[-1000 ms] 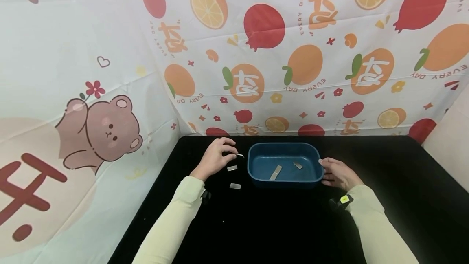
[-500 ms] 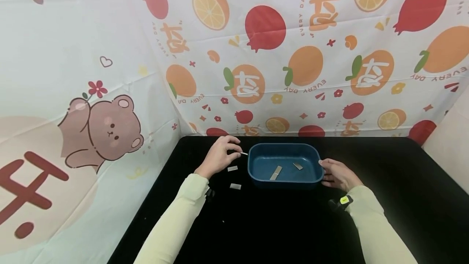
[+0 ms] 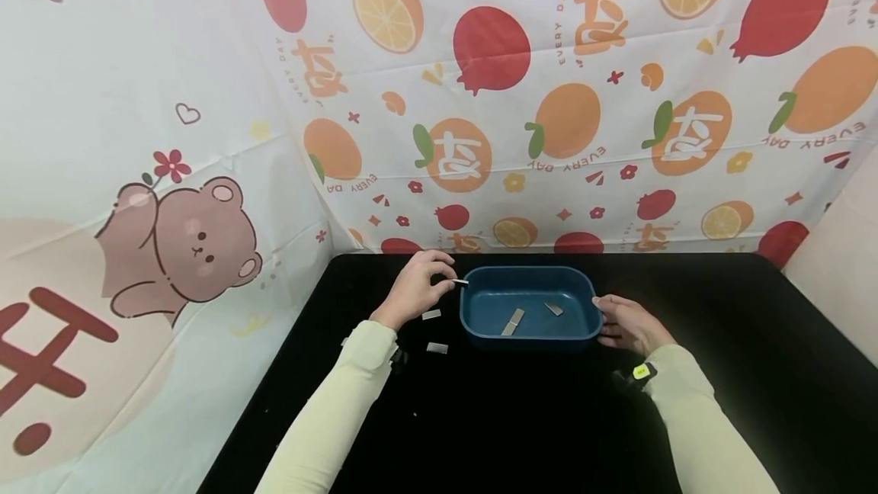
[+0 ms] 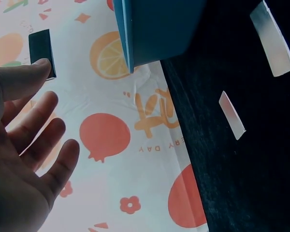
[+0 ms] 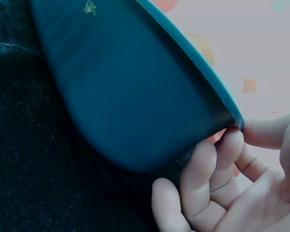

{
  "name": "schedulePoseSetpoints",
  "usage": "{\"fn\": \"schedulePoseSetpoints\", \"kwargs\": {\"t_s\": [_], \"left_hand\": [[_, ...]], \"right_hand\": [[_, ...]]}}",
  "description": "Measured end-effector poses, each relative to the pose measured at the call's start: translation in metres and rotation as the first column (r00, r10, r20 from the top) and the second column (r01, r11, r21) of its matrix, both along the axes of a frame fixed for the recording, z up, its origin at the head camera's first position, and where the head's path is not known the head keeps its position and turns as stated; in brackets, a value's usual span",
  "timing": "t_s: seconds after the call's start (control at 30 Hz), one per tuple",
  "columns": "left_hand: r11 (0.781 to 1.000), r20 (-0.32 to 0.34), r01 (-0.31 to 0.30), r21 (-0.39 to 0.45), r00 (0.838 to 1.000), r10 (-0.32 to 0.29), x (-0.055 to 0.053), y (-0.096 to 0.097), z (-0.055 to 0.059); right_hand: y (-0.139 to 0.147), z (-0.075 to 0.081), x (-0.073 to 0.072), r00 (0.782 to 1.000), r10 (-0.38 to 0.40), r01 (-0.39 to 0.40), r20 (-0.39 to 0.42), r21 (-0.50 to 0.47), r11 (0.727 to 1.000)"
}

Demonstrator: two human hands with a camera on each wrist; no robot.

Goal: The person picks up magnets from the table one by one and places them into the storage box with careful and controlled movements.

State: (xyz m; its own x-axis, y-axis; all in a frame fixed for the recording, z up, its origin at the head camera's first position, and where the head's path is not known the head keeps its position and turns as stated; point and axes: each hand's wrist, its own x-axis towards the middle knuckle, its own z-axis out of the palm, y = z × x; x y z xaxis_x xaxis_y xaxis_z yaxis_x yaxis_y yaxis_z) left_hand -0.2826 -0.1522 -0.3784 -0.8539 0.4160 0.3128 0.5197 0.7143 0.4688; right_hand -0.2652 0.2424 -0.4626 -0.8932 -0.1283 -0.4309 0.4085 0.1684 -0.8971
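Note:
My left hand (image 3: pixel 420 287) pinches a small flat rectangular piece (image 4: pixel 42 50) between thumb and forefinger, its other fingers loosely spread. The piece's far end overlaps the left rim of a blue rectangular basin (image 3: pixel 528 335) in the head view. Two flat metallic-looking pieces lie inside the basin, a longer piece (image 3: pixel 513 322) near the front and a shorter piece (image 3: pixel 553 309) to its right. My right hand (image 3: pixel 632 324) grips the basin's right end; in the right wrist view its thumb and forefinger pinch the rim (image 5: pixel 217 92).
Two more flat silvery pieces lie on the black table (image 3: pixel 535 425) left of the basin: a far piece (image 3: pixel 430 314) beside the left hand and a near piece (image 3: pixel 437 348). A fruit-print cloth (image 3: pixel 507 128) hangs behind, and a bear-print cloth (image 3: pixel 206 250) on the left.
My left hand has moved right and slightly away, bringing the pinched piece from beside the basin to its left rim. The right hand keeps its hold on the rim.

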Motion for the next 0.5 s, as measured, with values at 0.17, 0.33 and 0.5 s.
{"fn": "schedulePoseSetpoints", "kwargs": {"t_s": [0.17,0.33,0.5], "left_hand": [[1.000,0.031,0.007,-0.005,0.999,-0.007,-0.001,0.005,0.004],[1.000,0.044,0.002,-0.028,0.999,-0.001,-0.004,0.011,0.008],[0.999,0.044,0.004,-0.047,0.999,-0.002,-0.008,0.019,0.010]], "right_hand": [[0.001,-0.002,0.001,1.000,-0.013,0.013,-0.002,-0.010,1.000],[0.001,-0.002,-0.001,1.000,-0.023,0.023,0.002,-0.020,1.000],[0.001,-0.003,-0.002,0.999,-0.038,0.038,0.008,-0.030,0.999]]}}
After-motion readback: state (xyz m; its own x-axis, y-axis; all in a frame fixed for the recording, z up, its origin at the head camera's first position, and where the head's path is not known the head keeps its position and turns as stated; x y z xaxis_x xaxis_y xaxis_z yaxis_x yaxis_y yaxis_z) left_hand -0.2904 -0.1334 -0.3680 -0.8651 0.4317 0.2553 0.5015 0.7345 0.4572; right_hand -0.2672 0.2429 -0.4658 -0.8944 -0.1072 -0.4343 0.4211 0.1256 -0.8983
